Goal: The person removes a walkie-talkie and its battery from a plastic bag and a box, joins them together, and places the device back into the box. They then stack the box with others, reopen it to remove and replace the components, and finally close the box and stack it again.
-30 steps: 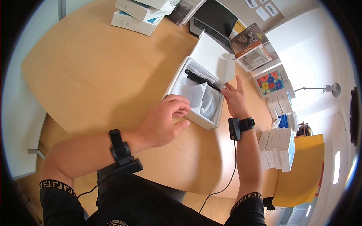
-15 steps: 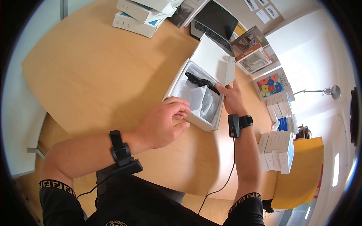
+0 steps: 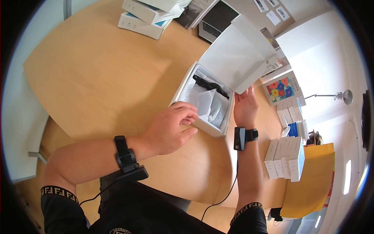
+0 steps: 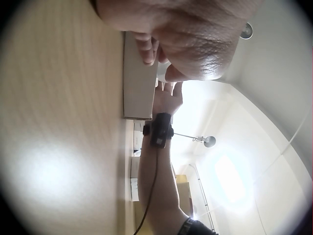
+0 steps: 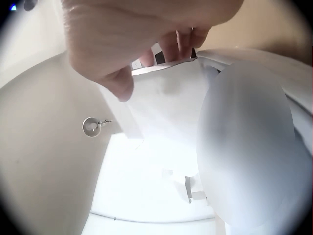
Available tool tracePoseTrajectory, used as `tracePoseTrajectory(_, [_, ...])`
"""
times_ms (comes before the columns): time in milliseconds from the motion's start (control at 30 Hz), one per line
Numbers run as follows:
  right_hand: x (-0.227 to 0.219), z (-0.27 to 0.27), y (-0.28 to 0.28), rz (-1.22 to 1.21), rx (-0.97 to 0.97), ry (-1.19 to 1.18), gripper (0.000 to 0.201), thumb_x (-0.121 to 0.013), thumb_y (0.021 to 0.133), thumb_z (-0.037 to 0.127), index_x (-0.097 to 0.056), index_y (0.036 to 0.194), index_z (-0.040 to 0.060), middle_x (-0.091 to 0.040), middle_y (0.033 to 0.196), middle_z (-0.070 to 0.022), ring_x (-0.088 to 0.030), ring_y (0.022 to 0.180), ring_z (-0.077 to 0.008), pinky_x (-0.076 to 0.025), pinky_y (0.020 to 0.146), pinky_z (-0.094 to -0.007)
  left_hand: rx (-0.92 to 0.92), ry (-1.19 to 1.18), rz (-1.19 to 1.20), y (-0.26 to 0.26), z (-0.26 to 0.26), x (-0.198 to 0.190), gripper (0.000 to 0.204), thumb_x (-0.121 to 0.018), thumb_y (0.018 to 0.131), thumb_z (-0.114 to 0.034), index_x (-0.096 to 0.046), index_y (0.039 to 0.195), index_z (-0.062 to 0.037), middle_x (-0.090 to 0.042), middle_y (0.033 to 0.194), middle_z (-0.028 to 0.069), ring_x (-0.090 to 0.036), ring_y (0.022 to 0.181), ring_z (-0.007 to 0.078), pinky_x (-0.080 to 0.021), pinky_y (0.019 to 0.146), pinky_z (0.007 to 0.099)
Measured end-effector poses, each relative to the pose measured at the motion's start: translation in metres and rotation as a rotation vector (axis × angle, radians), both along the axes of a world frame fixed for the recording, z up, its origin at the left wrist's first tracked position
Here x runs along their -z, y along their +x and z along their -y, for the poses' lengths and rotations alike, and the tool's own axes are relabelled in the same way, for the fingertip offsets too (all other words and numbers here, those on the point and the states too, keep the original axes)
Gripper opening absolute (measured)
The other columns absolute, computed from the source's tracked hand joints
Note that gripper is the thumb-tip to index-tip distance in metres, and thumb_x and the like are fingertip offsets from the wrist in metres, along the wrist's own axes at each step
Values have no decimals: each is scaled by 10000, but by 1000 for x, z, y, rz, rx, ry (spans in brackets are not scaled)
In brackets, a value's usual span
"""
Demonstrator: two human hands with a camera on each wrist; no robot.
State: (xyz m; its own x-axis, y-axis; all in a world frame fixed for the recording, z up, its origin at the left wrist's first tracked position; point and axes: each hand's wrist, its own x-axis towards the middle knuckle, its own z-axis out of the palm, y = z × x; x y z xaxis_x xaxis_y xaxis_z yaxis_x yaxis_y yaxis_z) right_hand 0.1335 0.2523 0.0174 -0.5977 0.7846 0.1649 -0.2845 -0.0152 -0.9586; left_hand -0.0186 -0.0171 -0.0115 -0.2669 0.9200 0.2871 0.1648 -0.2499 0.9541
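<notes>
A white cardboard box (image 3: 183, 90) stands on the table with its lid (image 3: 230, 54) tilted up on the far side. Inside lie a coiled black cable (image 3: 210, 85) and clear plastic bags, with a folded white flap (image 3: 204, 102) between them. My left hand (image 3: 167, 126) rests at the box's near left edge, fingers loosely bent at the rim and thumb apart. At the right end of the lid my right hand (image 3: 245, 109) pinches its edge; in the right wrist view the thumb (image 5: 121, 88) lies on one face and the fingers reach behind.
A laptop (image 3: 214, 23) stands behind the lid, and stacked white boxes (image 3: 142, 25) lie at the far left. Books (image 3: 280, 87), more white boxes (image 3: 286, 156) and a yellow sheet (image 3: 311, 179) line the right side. A cable (image 3: 224, 195) trails from the right wrist camera.
The lid has swung up and towards me, now covering more of the laptop and books. My right hand has shifted from the box's right rim to the lid's edge. The left hand has barely moved.
</notes>
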Motion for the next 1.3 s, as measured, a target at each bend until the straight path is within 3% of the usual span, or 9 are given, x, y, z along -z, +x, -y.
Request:
tracePoseTrajectory(300, [31, 24, 11, -237, -8, -58, 562, -453, 1058, 378, -394, 1498, 34, -475, 1503, -87, -428, 1379, -244, -302, 1164, -379, 14, -13, 17, -1, -1, -1, 286, -653, 934, -40, -583, 1201, 37, -526, 1344, 136, -635, 1123, 193, -534, 981, 317])
tracePoseTrajectory(400, [29, 34, 9, -198, 5, -49, 573, -461, 1055, 392, -405, 1494, 29, -469, 1510, -93, -431, 1376, -248, -311, 1160, -377, 30, -28, 293, -3, 0, -2, 283, -639, 946, -36, -582, 1216, 25, -528, 1328, 109, -632, 1067, 139, -523, 910, 285])
tracePoseTrajectory(700, [33, 28, 12, -195, -14, -25, 497, -491, 1068, 268, -437, 1481, -4, -525, 1464, -93, -478, 1346, -204, -342, 1144, -344, -317, -67, 328, -10, -3, -16, 282, -645, 940, -72, -603, 1214, -23, -612, 1099, 29, -528, 822, 54, -413, 732, 223])
tracePoseTrajectory(800, [38, 25, 13, -227, -41, -38, 472, -507, 1063, 190, -440, 1483, -12, -536, 1455, -95, -492, 1339, -197, -359, 1141, -339, -445, -55, 254, -13, -10, -21, 307, -658, 928, -83, -602, 1224, -22, -604, 1093, 34, -513, 828, 58, -413, 774, 228])
tracePoseTrajectory(900, [42, 21, 15, -225, -29, -23, 461, -530, 1048, 134, -449, 1476, -18, -542, 1449, -104, -498, 1339, -194, -370, 1143, -335, -459, -126, 185, -20, -23, -30, 406, -652, 932, -112, -578, 1318, -11, -616, 1180, 68, -558, 1013, 111, -429, 915, 265])
tracePoseTrajectory(967, [47, 19, 15, -200, -3, 8, 455, -541, 1040, 110, -458, 1468, -21, -545, 1445, -107, -499, 1340, -193, -373, 1144, -332, -468, -149, 150, -24, -39, -45, 497, -627, 953, -138, -524, 1422, -8, -599, 1317, 102, -505, 1256, 181, -391, 1068, 330])
tracePoseTrajectory(1067, [50, 15, 15, -216, -13, 15, 448, -558, 1019, 64, -477, 1453, -15, -562, 1426, -106, -511, 1333, -193, -386, 1137, -324, -371, -85, 117, -39, -69, -56, 547, -610, 969, -153, -472, 1478, -5, -557, 1417, 110, -420, 1383, 210, -336, 1143, 352])
tracePoseTrajectory(1167, [51, 13, 18, -203, -13, -20, 401, -561, 1010, 52, -517, 1404, -13, -582, 1394, -98, -535, 1298, -182, -395, 1125, -323, -55, -93, 243, -43, -81, -65, 506, -615, 969, -129, -503, 1441, 19, -576, 1396, 94, -478, 1320, 182, -363, 1111, 327])
tracePoseTrajectory(1300, [49, 15, 25, -157, 11, 23, 330, -562, 997, 29, -560, 1324, -10, -600, 1360, -91, -563, 1250, -166, -416, 1100, -318, -223, -126, 134, -34, -82, -46, 413, -623, 966, -101, -570, 1356, 24, -617, 1330, 77, -547, 1232, 165, -419, 1040, 303])
